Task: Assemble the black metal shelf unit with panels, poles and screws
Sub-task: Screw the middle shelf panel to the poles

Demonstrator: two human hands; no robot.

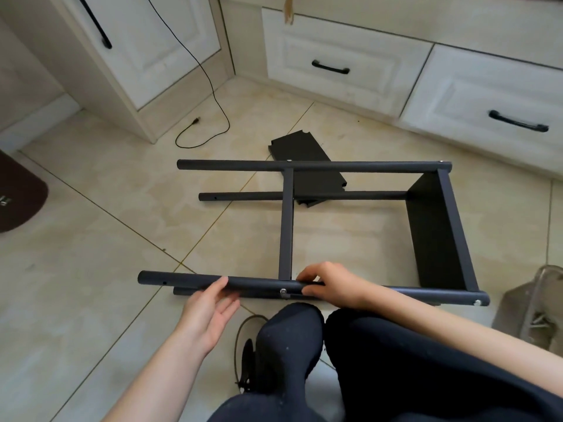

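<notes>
- Fingers (307, 274) of the right hand (327, 284) curl over the near pole (259, 283) of the shelf frame, thumb underneath, grasping it just right of a silver screw (283, 291).
- Left hand (207, 312) lies released, palm turned up, fingers straight; its thumb tip touches the same near pole left of the screw.
- Shelf frame lies on its side on the tiled floor (91, 239), close in front of the person's knees (292, 327).
- Near pole runs left to right; a second pole (185, 291) shows just beneath it at the left end.
- Middle panel (286, 223) stands edge-on between the near pole and the far pole (304, 166).
- End panel (438, 233) closes the frame at the right, with screws at both of its corners.
- Lower far pole (243, 196) runs parallel beneath the far one.
- Loose black panel (301, 153) lies flat on the floor behind the frame, partly under it.
- Thin black cable (213, 92) trails over the floor at far left, beside white cabinets (335, 56) with black handles.
- Clear bag (536, 306) sits at the right edge; a brown mat (18, 196) lies at the left edge.
</notes>
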